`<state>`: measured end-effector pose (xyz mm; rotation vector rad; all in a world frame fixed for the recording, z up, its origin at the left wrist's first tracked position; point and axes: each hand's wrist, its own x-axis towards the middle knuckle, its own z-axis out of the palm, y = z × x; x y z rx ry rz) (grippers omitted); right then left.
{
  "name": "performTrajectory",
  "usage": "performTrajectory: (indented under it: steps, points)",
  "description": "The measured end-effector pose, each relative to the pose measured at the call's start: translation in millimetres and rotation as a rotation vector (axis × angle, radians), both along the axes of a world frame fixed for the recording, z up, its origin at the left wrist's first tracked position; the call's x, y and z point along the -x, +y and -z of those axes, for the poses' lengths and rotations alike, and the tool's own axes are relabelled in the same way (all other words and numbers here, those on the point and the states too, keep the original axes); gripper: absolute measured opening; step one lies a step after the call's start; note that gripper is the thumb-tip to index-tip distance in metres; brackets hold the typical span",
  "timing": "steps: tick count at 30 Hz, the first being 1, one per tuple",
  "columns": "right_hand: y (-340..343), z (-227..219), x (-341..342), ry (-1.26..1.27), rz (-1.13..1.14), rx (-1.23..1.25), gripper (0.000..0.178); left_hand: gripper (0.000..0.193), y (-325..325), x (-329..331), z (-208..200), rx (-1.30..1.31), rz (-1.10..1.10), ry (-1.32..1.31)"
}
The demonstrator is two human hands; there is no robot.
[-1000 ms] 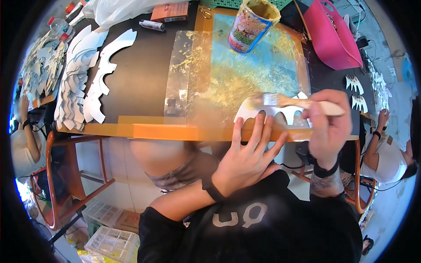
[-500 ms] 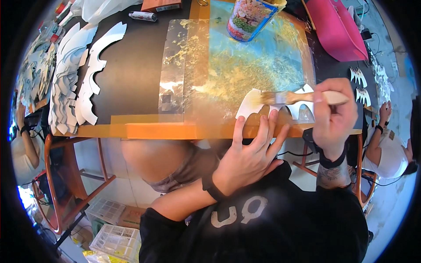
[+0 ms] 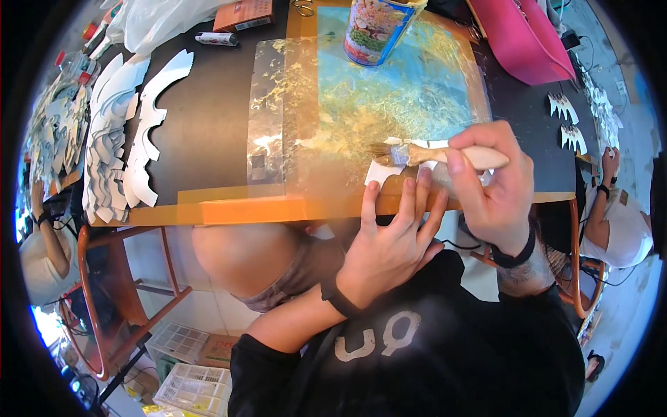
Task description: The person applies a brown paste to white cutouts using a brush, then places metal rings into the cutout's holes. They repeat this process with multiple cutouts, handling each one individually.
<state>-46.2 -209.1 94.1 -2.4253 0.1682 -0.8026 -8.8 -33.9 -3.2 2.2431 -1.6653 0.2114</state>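
Left hand (image 3: 390,254) near, right (image 3: 501,191) around brush (image 3: 420,154)

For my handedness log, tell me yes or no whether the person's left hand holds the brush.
No, the right hand grips the brush, while the left hand is spread open.

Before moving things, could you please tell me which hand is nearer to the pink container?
Right: the right hand, holding the brush, is below the pink container in the view; the left hand is farther off, lower and leftward, at the white cutout.
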Motion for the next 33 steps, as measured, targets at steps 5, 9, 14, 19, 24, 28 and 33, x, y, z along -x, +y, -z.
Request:
performTrajectory:
  steps: [5,9,14,19,24,28,33]
  points:
    - [-1,-10,13,0.006,0.168,-0.162,0.013,0.076,1,-1,0,0.007,0.002,0.012]
    - [-2,1,9,0.035,0.013,-0.083,0.012,0.077,1,1,2,0.011,-0.006,0.015]
    - [-11,-7,13,-0.024,0.115,-0.058,0.012,0.076,1,-1,1,0.002,-0.012,-0.008]
    - [-6,0,3,0.068,0.007,0.059,0.009,0.075,1,-1,1,-0.005,-0.02,-0.022]
    - [-12,-8,12,0.014,0.135,-0.087,0.01,0.071,1,-1,0,-0.031,-0.02,-0.014]
    - [-7,3,5,-0.025,0.021,-0.015,0.009,0.069,1,-1,4,-0.01,-0.006,-0.036]
    - [-20,-9,17,0.014,0.168,-0.062,0.009,0.068,1,0,1,0.002,-0.005,-0.019]
